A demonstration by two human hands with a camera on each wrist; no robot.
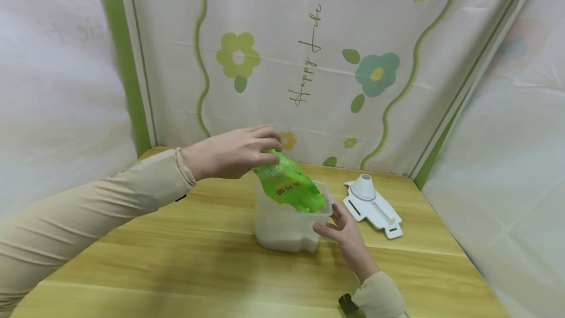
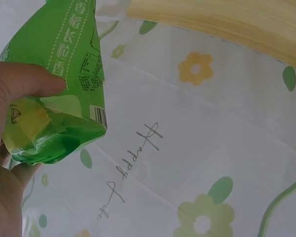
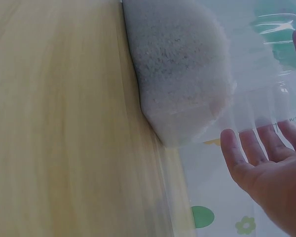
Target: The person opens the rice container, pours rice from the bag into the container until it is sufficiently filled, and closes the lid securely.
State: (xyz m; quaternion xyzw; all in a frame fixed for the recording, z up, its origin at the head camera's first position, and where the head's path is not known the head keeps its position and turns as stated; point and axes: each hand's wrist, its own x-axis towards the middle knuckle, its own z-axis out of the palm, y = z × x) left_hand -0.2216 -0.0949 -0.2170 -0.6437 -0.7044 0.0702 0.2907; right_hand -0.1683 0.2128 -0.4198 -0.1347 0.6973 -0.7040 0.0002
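Observation:
My left hand point(image 1: 234, 152) grips the upper end of a green rice bag point(image 1: 289, 183). The bag slants down to the right, its lower end inside the mouth of a clear plastic container point(image 1: 287, 217). In the left wrist view, the thumb lies across the printed side of the bag. White rice point(image 3: 177, 59) fills the lower part of the container, which stands on the table. At the container's right end, my right hand point(image 1: 348, 239) holds the wall between thumb and fingers. The bag's opening is hidden.
Right of the container, a white plastic piece point(image 1: 375, 210) with a cone-shaped spout lies on the wooden table point(image 1: 198, 259). A white flowered curtain point(image 1: 273, 23) hangs behind the table and along both sides. A dark object point(image 1: 347, 304) shows beside my right sleeve.

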